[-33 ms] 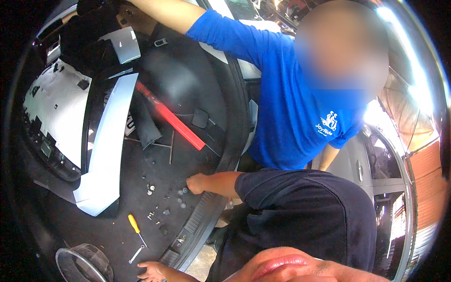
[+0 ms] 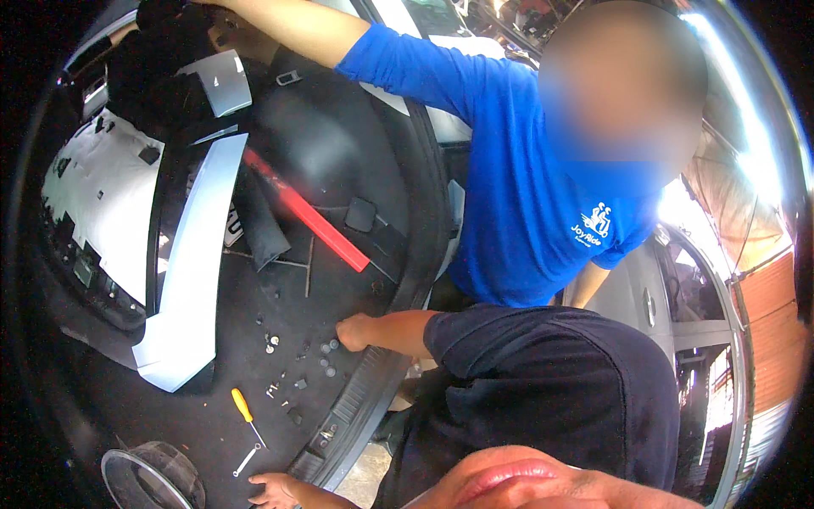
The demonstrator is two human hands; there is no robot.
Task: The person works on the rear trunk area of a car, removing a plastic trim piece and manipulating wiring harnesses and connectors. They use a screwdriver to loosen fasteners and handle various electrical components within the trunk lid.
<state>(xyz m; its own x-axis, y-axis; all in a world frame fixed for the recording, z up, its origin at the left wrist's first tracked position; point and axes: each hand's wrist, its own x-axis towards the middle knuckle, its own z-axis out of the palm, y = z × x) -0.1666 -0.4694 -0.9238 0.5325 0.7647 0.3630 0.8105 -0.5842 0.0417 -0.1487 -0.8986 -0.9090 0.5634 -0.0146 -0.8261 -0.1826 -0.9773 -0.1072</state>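
My left hand lies with its fingers apart on the black boot floor, at the lower edge of the view. Closest to it are a small spanner and a screwdriver with a yellow handle. My right hand is closed in a fist and rests near the boot sill. Beside that fist sit several round grey caps. Loose clips and screws lie scattered to its left. I see nothing held in either hand.
A long silver trim panel, a red bar and a dark plastic piece lie farther in. A clear round container stands at lower left. A co-worker in a blue shirt stretches an arm across the far side.
The co-worker's head has shifted slightly right, and their outstretched arm has moved a little. Both my hands and the loose parts are where they were.
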